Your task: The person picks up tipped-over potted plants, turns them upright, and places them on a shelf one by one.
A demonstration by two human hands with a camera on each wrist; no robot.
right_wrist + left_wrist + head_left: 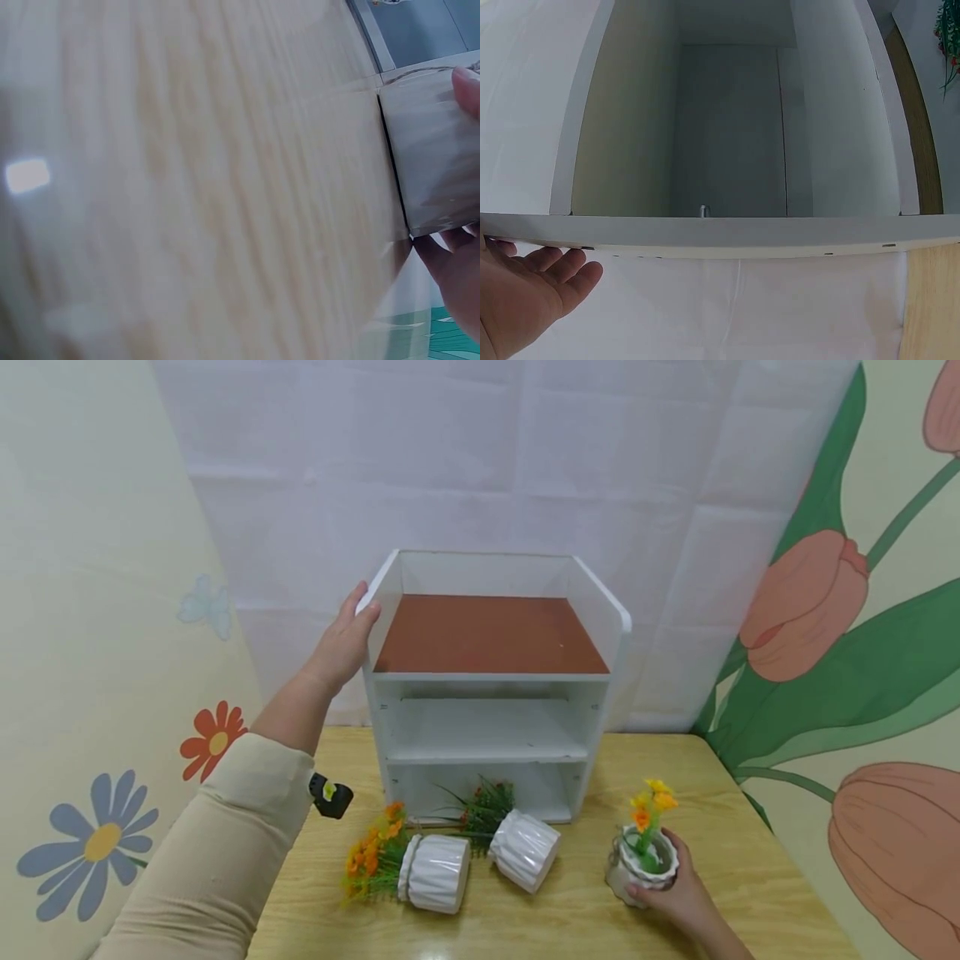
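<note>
My left hand grips the upper left side panel of a small white shelf unit. The left wrist view shows fingers against the panel's outer face; the thumb is hidden there. At the right, my right hand holds a white ceramic pot with yellow and orange artificial flowers. Its mouth faces up. In the right wrist view, the thumb and fingers lie on opposite sides of the pot. I cannot tell whether its base touches the table.
Two more white pots lie tipped over before the shelf unit: one pot with orange flowers, one pot with red-flecked greenery reaching the bottom compartment. A brown board covers the unit's top. The wooden table ends at a white cloth backdrop.
</note>
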